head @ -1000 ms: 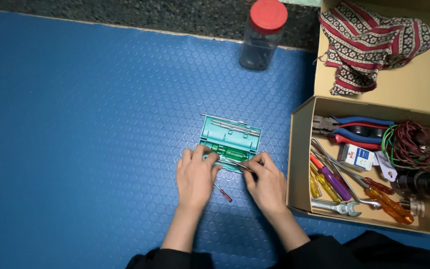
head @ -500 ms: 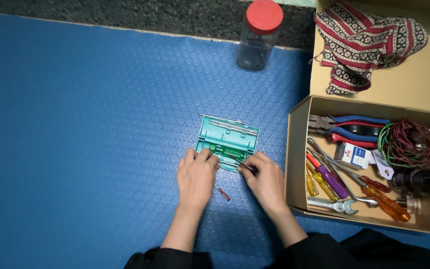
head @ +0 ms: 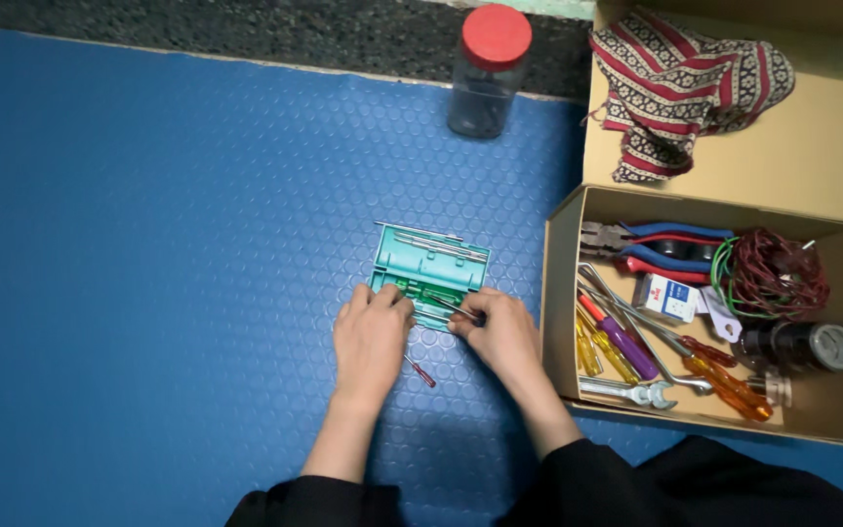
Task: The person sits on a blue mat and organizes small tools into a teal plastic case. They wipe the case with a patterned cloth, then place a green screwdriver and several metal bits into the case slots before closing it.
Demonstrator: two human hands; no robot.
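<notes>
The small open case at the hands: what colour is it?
Teal green case, clearest in the head view.

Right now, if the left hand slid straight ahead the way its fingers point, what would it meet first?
Probably the open teal screwdriver case: the left hand already rests its fingertips at the case's near edge, pointing across it.

The hands [head: 431, 337] cover the teal case's [head: 428, 268] near edge; its small tools are indistinct.
</notes>
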